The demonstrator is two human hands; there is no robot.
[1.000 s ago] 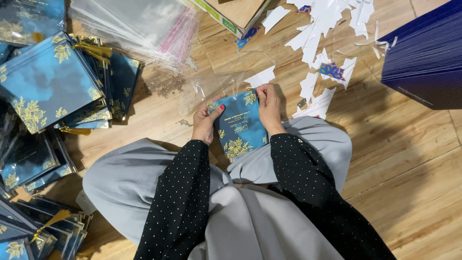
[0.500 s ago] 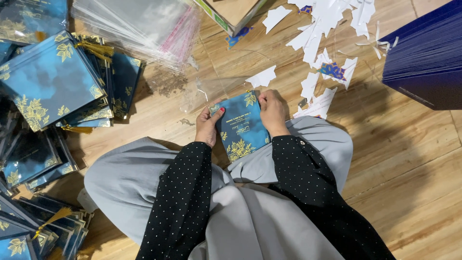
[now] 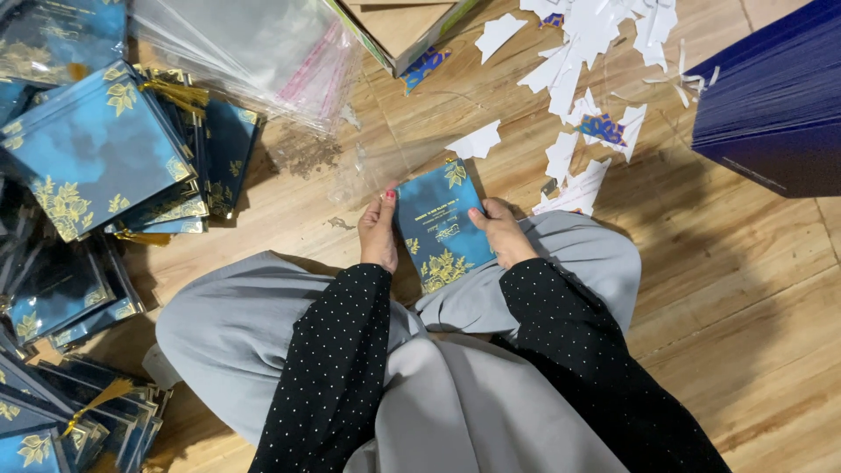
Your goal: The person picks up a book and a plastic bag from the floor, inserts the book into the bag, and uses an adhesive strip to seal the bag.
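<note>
I sit on a wooden floor and hold a blue card with gold flowers [image 3: 442, 226] upright above my lap. My left hand [image 3: 379, 233] grips its left edge and my right hand [image 3: 501, 232] grips its right edge. A clear plastic sleeve [image 3: 394, 162] lies on the floor just beyond the card, its near end meeting the card's top. Black dotted sleeves cover both my forearms.
Piles of matching blue cards [image 3: 96, 158] fill the left side, some with gold tassels. A heap of clear sleeves [image 3: 245, 44] lies at the top left. A cardboard box [image 3: 399, 26], white paper scraps [image 3: 587, 52] and a dark blue card stack [image 3: 771, 96] lie beyond.
My right hand slid from the card's top corner down to its right edge. The card sits slightly nearer my lap.
</note>
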